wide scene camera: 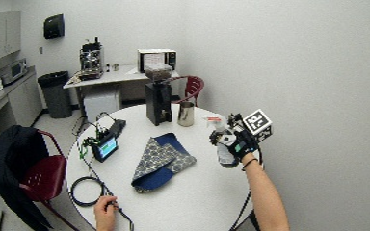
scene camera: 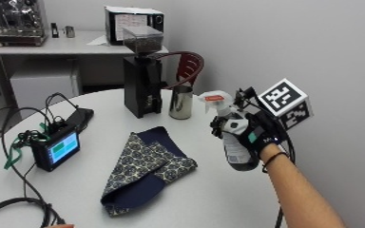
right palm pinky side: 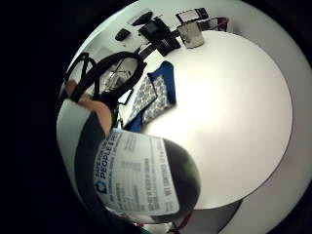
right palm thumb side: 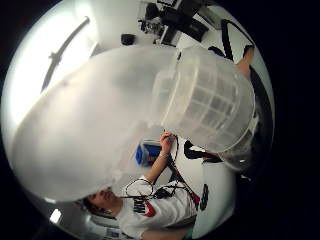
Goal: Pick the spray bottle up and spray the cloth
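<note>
Hidden: the gloved fingers cover the spray bottle's (scene camera: pixel 235 142) neck, so I cannot make out the trigger.
Unclear: in the thumb side palm view the translucent sprayer head fills most of the picture; I cannot read its detail.
Hand state: I see the right hand (scene camera: pixel 249 133) wrapped round the bottle, clear of the round white table (scene camera: pixel 188 199).
Hand pose: forearm angled up from the table's edge; bottle upright, nozzle towards the cloth (scene camera: pixel 146 164).
Cloth: blue patterned, folded, flat on the table, well apart from the bottle.
Beyond: a steel cup (scene camera: pixel 180 102) beside a coffee grinder (scene camera: pixel 142 71).
</note>
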The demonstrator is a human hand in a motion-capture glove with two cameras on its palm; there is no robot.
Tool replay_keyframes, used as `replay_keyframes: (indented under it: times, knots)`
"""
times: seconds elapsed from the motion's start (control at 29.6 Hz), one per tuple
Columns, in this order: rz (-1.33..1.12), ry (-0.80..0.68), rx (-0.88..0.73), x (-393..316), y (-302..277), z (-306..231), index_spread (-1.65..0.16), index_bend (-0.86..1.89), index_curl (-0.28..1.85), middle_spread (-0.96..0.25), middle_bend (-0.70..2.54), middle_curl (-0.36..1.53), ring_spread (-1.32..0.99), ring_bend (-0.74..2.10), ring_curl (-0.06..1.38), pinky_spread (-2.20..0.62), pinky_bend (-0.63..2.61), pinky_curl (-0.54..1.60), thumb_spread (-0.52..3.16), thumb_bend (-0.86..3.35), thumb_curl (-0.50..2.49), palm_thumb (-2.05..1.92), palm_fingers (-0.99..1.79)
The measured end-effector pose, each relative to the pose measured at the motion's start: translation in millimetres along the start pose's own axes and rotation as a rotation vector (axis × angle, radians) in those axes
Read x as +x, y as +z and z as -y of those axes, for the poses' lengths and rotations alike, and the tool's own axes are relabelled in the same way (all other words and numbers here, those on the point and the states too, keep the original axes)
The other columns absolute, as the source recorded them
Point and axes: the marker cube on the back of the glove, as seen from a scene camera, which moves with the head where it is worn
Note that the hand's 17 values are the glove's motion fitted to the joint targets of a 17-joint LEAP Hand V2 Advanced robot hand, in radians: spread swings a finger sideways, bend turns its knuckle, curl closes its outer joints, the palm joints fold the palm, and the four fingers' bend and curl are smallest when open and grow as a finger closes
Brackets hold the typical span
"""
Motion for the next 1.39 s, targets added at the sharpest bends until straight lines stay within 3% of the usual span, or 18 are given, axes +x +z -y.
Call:
replay_keyframes:
  times: [0.17, 0.37, 0.71, 0.95, 1.22, 1.39]
  knots:
    - [-0.120, 0.101, -0.067, -5.4, 9.7, 10.2, -0.24, 0.15, 0.38, -0.12, 0.40, 0.47, -0.12, 0.54, 0.44, -0.13, 0.37, 0.40, 0.68, -0.03, 0.59, 0.99, 1.24]
    - [-0.132, 0.253, -0.161, 55.6, 42.1, -10.3, -0.23, 0.15, 0.38, -0.12, 0.41, 0.47, -0.12, 0.55, 0.44, -0.13, 0.37, 0.40, 0.67, -0.03, 0.60, 0.98, 1.24]
    - [-0.170, 0.122, -0.006, -18.8, -15.8, 9.8, -0.23, 0.15, 0.39, -0.11, 0.41, 0.47, -0.12, 0.56, 0.44, -0.13, 0.38, 0.40, 0.66, -0.03, 0.61, 0.98, 1.24]
    - [-0.188, 0.235, -0.113, 34.2, 31.0, -3.5, -0.23, 0.15, 0.39, -0.12, 0.42, 0.48, -0.13, 0.56, 0.44, -0.14, 0.39, 0.40, 0.65, -0.03, 0.62, 0.98, 1.25]
    - [-0.171, 0.167, -0.015, -13.4, -20.4, 2.1, -0.23, 0.15, 0.39, -0.12, 0.42, 0.48, -0.12, 0.57, 0.44, -0.14, 0.39, 0.40, 0.65, -0.03, 0.63, 0.98, 1.25]
    - [-0.210, 0.218, -0.071, 16.0, 9.3, -4.5, -0.23, 0.15, 0.40, -0.12, 0.43, 0.47, -0.12, 0.57, 0.44, -0.14, 0.40, 0.41, 0.65, -0.03, 0.63, 0.98, 1.25]
